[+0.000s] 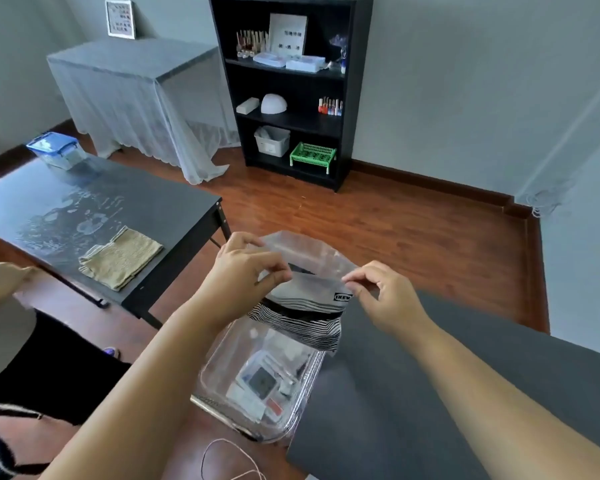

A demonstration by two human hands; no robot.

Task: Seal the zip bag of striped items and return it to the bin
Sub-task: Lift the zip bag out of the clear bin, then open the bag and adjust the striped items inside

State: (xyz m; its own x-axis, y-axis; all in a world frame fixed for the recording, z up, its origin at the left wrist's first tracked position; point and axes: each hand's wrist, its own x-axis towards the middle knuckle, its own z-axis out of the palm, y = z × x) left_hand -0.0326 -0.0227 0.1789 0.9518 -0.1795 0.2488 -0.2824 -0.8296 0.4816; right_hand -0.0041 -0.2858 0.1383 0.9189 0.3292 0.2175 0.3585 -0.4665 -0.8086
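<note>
One clear plastic zip bag, held in the air above the bin, mouth gaping at the middle. Contents: black-and-white striped fabric items, count not discernible; the lower part hangs over the bin's far end.

One left hand, thumb and fingers pinching the bag's top edge at its left end. One right hand, thumb and forefinger pinching the top edge at its right end, beside a small black printed label.

One clear plastic rectangular bin, on the wooden floor directly below the bag, lidless, holding assorted packets and papers; number not discernible.

One dark grey mat, just right of the bin.

One black table, to the left, bearing one folded tan cloth and one clear lidded box with blue lid at its far end.

One black shelving unit against the far wall, holding one green basket.

One second person's hand, at the left edge.
</note>
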